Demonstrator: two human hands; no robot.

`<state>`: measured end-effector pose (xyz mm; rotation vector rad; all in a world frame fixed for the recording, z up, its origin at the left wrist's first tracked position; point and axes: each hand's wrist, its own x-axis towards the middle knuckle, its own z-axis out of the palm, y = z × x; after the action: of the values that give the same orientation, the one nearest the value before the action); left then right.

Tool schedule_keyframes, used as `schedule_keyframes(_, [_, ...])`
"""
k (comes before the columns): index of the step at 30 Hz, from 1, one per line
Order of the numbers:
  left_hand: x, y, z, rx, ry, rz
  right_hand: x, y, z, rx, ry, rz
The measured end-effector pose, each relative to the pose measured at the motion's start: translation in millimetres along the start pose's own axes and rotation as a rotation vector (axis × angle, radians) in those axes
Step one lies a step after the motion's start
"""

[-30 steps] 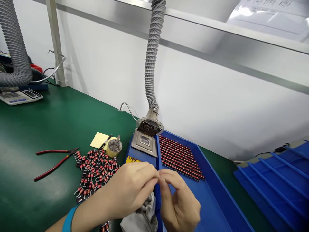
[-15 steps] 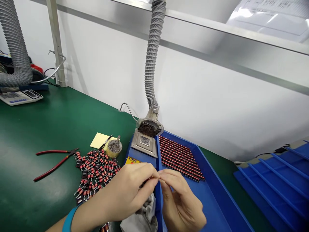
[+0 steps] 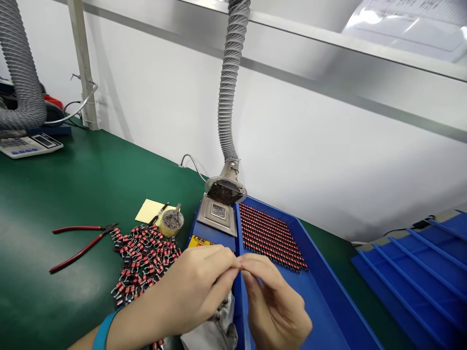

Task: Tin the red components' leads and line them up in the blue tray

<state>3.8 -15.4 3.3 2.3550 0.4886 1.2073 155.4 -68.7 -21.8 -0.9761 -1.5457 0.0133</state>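
My left hand point(image 3: 197, 287) and my right hand point(image 3: 275, 301) meet fingertip to fingertip low in the middle of the view, both pinched on something tiny that I cannot make out. They hover over the near corner of a blue solder pot unit point(image 3: 217, 218) and the left rim of a blue tray point(image 3: 321, 301). Neat rows of small red components point(image 3: 270, 236) fill the tray's far end. A loose heap of red and black components point(image 3: 144, 260) lies on the green bench just left of my left hand. A grey cloth point(image 3: 215, 328) sits under my hands.
Red-handled pliers point(image 3: 78, 240) lie left of the heap. A small flux tin point(image 3: 172, 222) and a yellow note pad point(image 3: 151, 210) sit behind it. A grey fume hose point(image 3: 228, 97) drops onto the pot. A calculator point(image 3: 27, 145) is far left; stacked blue trays point(image 3: 419, 277) far right.
My two hands have stayed pinched together at the same spot; the right hand's fingers have curled slightly lower. The view has shifted a little.
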Motion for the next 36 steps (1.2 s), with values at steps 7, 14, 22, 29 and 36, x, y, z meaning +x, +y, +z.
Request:
schedule_keyframes(7, [-2.6,-3.9,10.3,0.217,0.067,0.139,6.6,-7.3,7.7,0.507,-0.041,0.492])
schedule_keyframes(14, [-0.8,0.9,-1.2,-0.119,-0.030,-0.106,-1.0,2.9,2.8,0.105,0.050,0.045])
schedule_keyframes(22, [-3.9,-5.2,13.7,0.230,0.091,0.166,4.3,-3.9,8.1,0.550,-0.026,0.496])
schedule_keyframes(29, [-1.9,2.1,-0.1,-0.115,-0.016,-0.103,4.1,0.6,4.6,0.283,0.017,0.196])
schedule_keyframes(36, [-1.5,-7.4,12.0,0.303,0.103,0.224,0.1,-4.9,7.3,0.218,-0.017,0.368])
